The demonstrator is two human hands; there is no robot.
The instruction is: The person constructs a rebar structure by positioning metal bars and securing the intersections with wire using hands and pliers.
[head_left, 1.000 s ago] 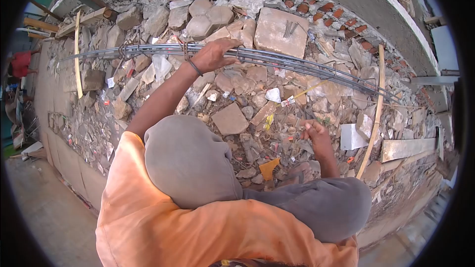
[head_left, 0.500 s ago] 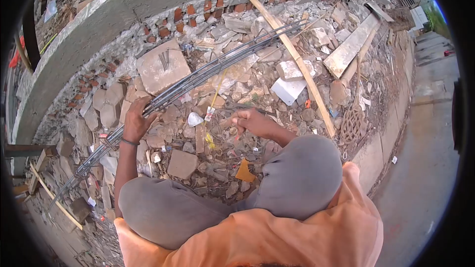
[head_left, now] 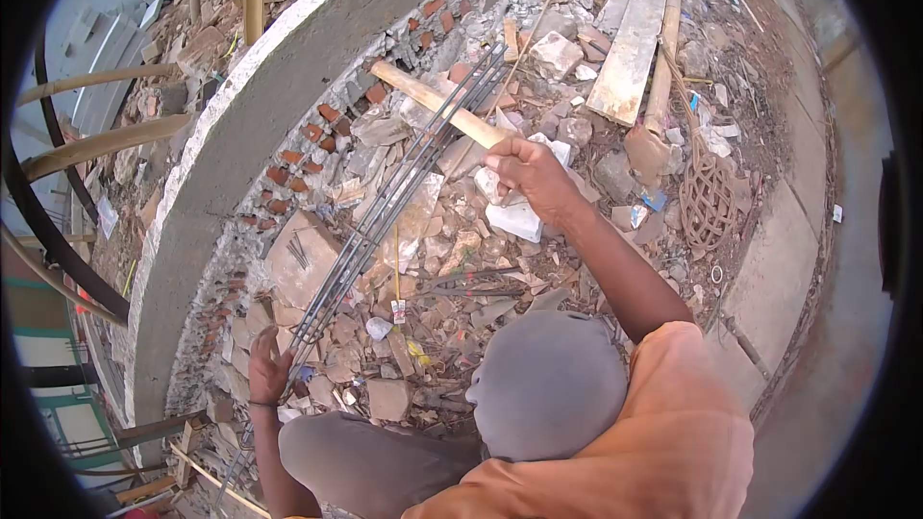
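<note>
Brown stony rubble ground meets a curved grey concrete wall [head_left: 207, 178]. Right hand [head_left: 532, 173] grips a pale wooden strip [head_left: 428, 96]; left hand [head_left: 270, 365], parted, by grey steel bars [head_left: 370, 221].

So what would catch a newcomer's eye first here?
Probably the long bundle of metal rods, running diagonally over the rubble, with the left hand at its lower end. Next, the right hand grips a pale wooden strip that crosses the bundle near its upper end. Behind them sweeps a grey concrete wall with exposed red bricks along its base.
</note>
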